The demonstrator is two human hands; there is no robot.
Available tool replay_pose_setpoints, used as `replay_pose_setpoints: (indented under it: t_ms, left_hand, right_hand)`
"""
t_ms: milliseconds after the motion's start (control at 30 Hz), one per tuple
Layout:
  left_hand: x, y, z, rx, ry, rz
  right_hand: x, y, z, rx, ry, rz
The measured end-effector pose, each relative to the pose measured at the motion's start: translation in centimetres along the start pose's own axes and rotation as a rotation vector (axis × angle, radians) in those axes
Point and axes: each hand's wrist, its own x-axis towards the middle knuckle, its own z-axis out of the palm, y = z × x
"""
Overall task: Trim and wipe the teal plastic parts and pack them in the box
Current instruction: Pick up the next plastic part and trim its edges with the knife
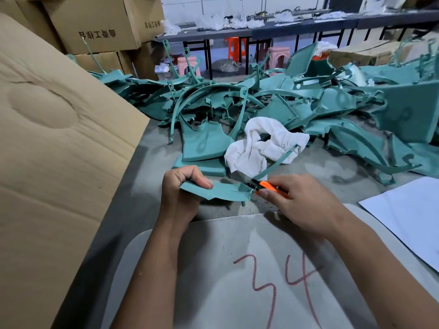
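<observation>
My left hand grips the left end of a flat teal plastic part, thumb on top, holding it just above the floor. A thin curved strip runs up and right from this part. My right hand holds an orange utility knife, its blade end against the part's right edge. A crumpled white cloth lies just beyond the hands. A big heap of teal plastic parts covers the floor behind it. The cardboard box flap rises at the left.
A grey surface marked "34" in red sits under my forearms. White paper lies at the right. Stacked cartons, plastic stools and a long dark table stand at the back.
</observation>
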Motion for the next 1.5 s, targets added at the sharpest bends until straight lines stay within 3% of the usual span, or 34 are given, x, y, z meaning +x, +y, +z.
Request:
replay_pose_setpoints:
  t_ms: [200, 433, 633, 733, 800, 933, 1100, 1300, 1400, 1500]
  left_hand:
    - [0.0, -0.1, -0.6, -0.011, -0.008, -0.011]
    - [0.1, 0.2, -0.3, 0.004, -0.025, -0.012]
    - [-0.2, 0.6, -0.1, 0.028, -0.024, -0.012]
    - [-0.3, 0.6, -0.2, 0.052, -0.034, 0.013]
    - [-0.2, 0.6, -0.2, 0.053, -0.051, 0.037]
    - [-0.2, 0.2, -0.2, 0.061, -0.074, 0.052]
    - [-0.1, -0.2, -0.7, 0.160, -0.111, 0.140]
    - [0.1, -0.5, -0.9, 0.236, -0.127, 0.180]
    - [-0.1, -0.1, -0.6, 0.154, -0.098, 0.127]
    - [-0.2, 0.1, -0.4, 0.129, -0.097, 0.094]
  right_hand:
    - [0.0, 0.1, 0.0, -0.138, 0.119, 0.059]
    - [0.2, -0.4, 0.1, -0.135, -0.010, 0.078]
    - [-0.1, -0.5, 0.2, -0.268, 0.159, 0.099]
    - [0.0, -0.5, -0.2, -0.218, 0.077, 0.001]
    - [0.1, -0.6, -0.4, -0.223, 0.048, 0.037]
    - [-0.1, -0.8, -0.1, -0.274, 0.159, 0.086]
    - [0.0, -0.6, -0.6, -0.234, 0.038, 0.056]
    - [-0.2, -0.3, -0.5, -0.305, 0.276, 0.163]
    - [-0.1, 0.2, -0.5, -0.281, 0.176, 0.132]
    - [0.2, 0.5, 0.0, -0.264, 0.161, 0.224]
